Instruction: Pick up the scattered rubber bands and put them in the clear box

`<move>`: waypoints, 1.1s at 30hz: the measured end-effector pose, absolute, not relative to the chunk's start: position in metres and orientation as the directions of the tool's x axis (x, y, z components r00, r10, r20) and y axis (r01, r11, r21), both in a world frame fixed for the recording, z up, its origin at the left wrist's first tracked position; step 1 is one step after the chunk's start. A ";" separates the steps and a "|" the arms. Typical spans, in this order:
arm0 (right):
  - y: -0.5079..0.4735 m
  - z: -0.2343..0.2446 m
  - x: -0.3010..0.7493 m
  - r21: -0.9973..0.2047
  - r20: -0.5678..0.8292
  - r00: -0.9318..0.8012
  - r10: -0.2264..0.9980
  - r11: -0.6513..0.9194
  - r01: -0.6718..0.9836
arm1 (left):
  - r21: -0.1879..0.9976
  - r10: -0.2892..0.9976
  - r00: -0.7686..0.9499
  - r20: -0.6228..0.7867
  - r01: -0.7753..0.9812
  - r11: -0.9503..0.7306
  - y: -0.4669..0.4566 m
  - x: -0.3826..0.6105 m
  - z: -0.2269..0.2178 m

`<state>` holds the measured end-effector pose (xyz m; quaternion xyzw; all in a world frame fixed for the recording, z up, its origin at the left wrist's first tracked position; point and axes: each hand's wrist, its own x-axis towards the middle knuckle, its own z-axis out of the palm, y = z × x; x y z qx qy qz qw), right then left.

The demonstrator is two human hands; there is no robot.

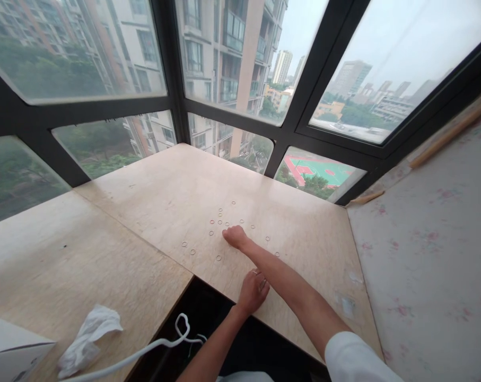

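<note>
Several small thin rings lie scattered on the pale wooden tabletop (156, 212), among them a reddish ring (212, 222) and a plain ring (218, 258) nearer to me. My right hand (235, 236) reaches over the middle of the group, its fingers pinched together at the board; what they hold, if anything, is hidden. Close to the table's front edge, below my right forearm, is my left hand (254, 292). Its fingers are curled, and thin rings show at them. A farther ring (277, 254) lies beside my right forearm.
Crumpled white tissue (91, 337) and a white box (13, 347) sit at the lower left. A white cable (145, 347) loops over the dark gap in front of the table. Black-framed windows (176, 106) border the back; a floral-papered wall (423, 254) stands on the right.
</note>
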<state>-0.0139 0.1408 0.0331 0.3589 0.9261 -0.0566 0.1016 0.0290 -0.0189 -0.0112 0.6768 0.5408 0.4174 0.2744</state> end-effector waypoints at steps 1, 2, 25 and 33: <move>0.140 0.033 -0.014 -0.050 -0.222 -0.726 0.651 0.736 0.675 | 0.825 0.961 0.065 0.268 0.500 -0.264 -0.019 0.029 -0.010; 0.139 0.033 -0.013 -0.080 -0.211 -0.726 0.654 0.729 0.680 | 0.827 0.961 0.065 0.269 0.497 -0.265 -0.019 0.029 -0.010; 0.041 0.047 0.218 -0.980 -0.114 0.184 0.976 -0.141 0.138 | 0.812 0.947 0.128 0.296 0.488 -0.320 -0.014 0.025 -0.005; -0.028 0.041 0.324 -0.977 -0.060 0.643 0.763 -0.177 0.119 | 0.797 0.947 0.165 0.277 0.511 -0.322 -0.010 0.023 -0.010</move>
